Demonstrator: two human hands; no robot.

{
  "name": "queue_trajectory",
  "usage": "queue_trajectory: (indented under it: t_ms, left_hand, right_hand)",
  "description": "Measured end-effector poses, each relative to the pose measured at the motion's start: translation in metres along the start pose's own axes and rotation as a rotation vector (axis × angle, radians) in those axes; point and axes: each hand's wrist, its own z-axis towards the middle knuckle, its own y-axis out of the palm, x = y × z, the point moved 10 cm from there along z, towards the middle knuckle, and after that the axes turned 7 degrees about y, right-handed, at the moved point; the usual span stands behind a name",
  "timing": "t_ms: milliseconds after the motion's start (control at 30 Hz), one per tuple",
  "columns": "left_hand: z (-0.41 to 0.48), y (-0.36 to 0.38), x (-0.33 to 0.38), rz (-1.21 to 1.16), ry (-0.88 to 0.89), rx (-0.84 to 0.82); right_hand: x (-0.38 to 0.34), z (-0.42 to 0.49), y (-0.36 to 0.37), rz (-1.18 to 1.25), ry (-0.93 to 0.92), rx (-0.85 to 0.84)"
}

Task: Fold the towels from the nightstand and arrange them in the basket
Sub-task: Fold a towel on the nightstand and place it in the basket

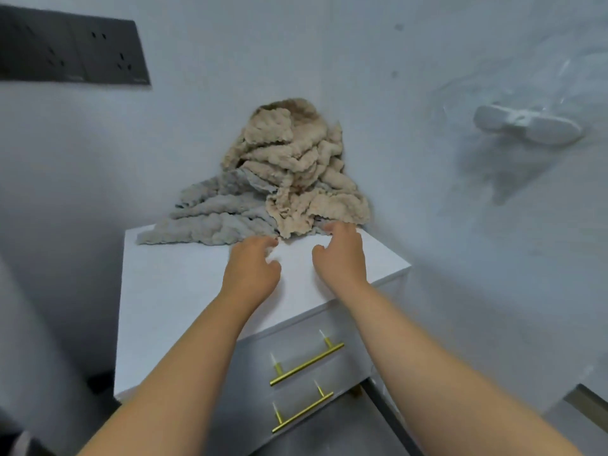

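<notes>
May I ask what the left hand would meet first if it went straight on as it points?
Probably the near edge of the grey towel, where the beige towel overlaps it; the left hand looks almost there, depth unclear.

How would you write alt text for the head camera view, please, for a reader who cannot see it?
A left hand and right hand stretch across a white nightstand toward two crumpled towels heaped against the wall, a beige towel lying on a grey towel. Neither hand grips anything; two brass drawer handles show below.
</notes>
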Motion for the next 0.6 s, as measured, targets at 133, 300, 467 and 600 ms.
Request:
queue_trajectory:
  t_ms: [133, 300, 467, 600]
  left_hand:
    - [0.024, 0.001, -0.018, 0.159, -0.012, -0.019]
    - [0.042, 0.002, -0.045, 0.382, 0.014, -0.024]
    - [0.039, 0.007, -0.061, 0.442, -0.023, -0.058]
    - [0.042, -0.005, -0.060, 0.356, 0.009, 0.036]
  right_hand:
    - [0.006, 0.019, 0.027, 0.045, 0.115, -0.048]
    - [-0.003, 0.042, 0.050, 0.011, 0.082, -0.063]
    - [-0.020, 0.036, 0.075, -0.041, -0.069, -0.099]
    - [-0.028, 0.031, 0.082, -0.131, -0.140, -0.088]
